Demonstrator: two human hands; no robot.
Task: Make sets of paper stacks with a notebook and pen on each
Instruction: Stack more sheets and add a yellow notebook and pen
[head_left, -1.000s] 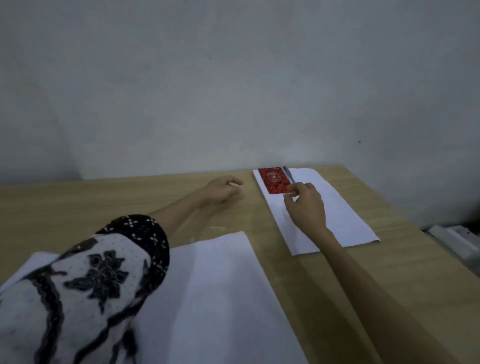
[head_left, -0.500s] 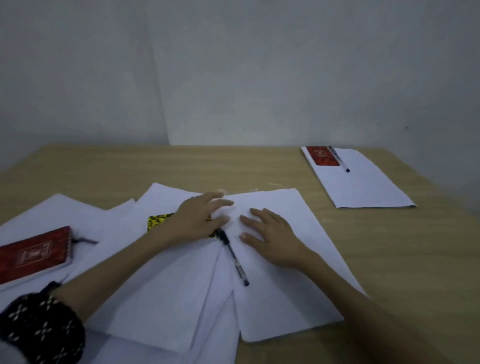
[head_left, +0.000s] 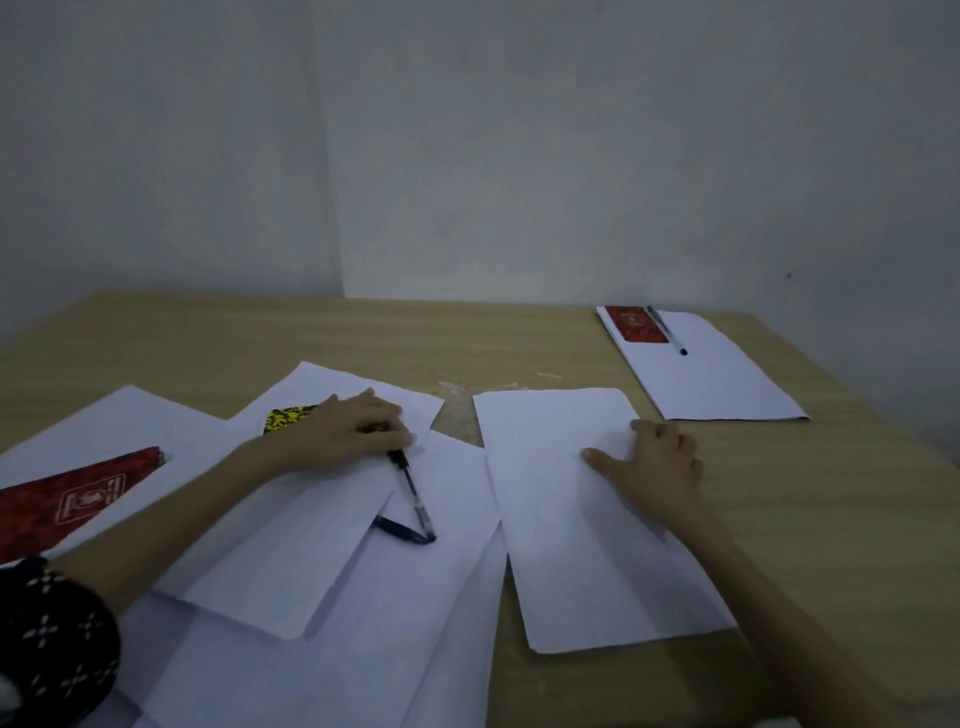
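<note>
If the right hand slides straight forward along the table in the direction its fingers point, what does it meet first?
The right hand lies flat on a white paper sheet, fingers pointing up-left towards the far edge. Past the sheet's far edge lies only bare wooden table; the way looks free up to the wall, as far as can be judged.

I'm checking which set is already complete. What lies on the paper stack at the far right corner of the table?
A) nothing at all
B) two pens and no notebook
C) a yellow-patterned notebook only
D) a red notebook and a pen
D: the far-right paper stack carries a red notebook at its far end with a pen lying alongside it, and neither hand is near it.
</note>
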